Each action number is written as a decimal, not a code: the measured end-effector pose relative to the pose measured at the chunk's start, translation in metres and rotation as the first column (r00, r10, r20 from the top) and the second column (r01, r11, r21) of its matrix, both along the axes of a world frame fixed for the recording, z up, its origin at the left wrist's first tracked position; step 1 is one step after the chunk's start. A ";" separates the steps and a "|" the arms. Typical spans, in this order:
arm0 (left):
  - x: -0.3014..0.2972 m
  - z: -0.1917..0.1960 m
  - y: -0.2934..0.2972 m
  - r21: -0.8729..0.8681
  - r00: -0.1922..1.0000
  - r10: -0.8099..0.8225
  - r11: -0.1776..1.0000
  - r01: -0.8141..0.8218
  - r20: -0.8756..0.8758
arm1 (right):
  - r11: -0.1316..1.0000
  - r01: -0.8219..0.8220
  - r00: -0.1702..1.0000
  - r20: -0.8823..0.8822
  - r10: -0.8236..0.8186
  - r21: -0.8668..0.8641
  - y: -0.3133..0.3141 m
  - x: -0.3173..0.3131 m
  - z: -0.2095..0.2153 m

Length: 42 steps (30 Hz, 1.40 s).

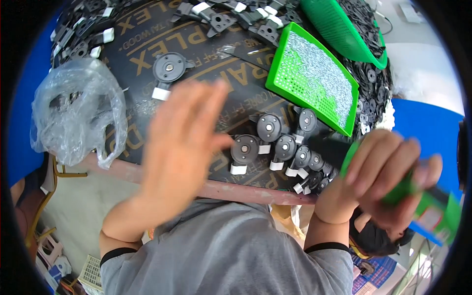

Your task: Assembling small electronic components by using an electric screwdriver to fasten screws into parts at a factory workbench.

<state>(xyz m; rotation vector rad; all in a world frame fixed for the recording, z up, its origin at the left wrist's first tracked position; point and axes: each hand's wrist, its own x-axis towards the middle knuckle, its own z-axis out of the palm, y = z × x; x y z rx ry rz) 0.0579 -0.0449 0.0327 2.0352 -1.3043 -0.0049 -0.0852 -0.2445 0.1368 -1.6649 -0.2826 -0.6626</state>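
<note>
My left hand [178, 137] hovers over the table, blurred by motion, with fingers stretched out and thumb apart; nothing shows in it. Just beyond its fingertips lies a round dark grey part [169, 68] with a white tab. My right hand [381, 172] is wrapped round a green and black cordless power tool [437, 211], also smeared by motion. The tool's black front end points left, toward several similar round parts [269, 128] grouped near the table's front edge. Their white tabs mostly face me.
A green tray [276, 81] of small silvery pieces [319, 64] sits at the right. Behind it leans a green basket [339, 32] with black parts. More black parts [221, 22] are heaped along the back. A clear plastic bag [78, 113] lies at left. Another person [376, 233] is at lower right.
</note>
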 end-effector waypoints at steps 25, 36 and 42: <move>-0.003 -0.014 -0.007 -0.047 0.915 -0.148 0.989 0.141 -0.375 | 0.851 0.508 0.857 0.021 -0.515 0.133 -0.049 0.041 -0.055; 0.000 -0.019 -0.007 -0.102 0.873 -0.182 0.983 0.152 -0.453 | 0.984 -0.113 0.975 -0.208 0.082 -0.140 0.033 0.031 0.008; 0.000 -0.019 -0.004 -0.123 0.869 -0.184 0.982 0.143 -0.459 | 0.994 0.060 0.995 -0.088 -0.052 0.096 0.047 0.028 -0.021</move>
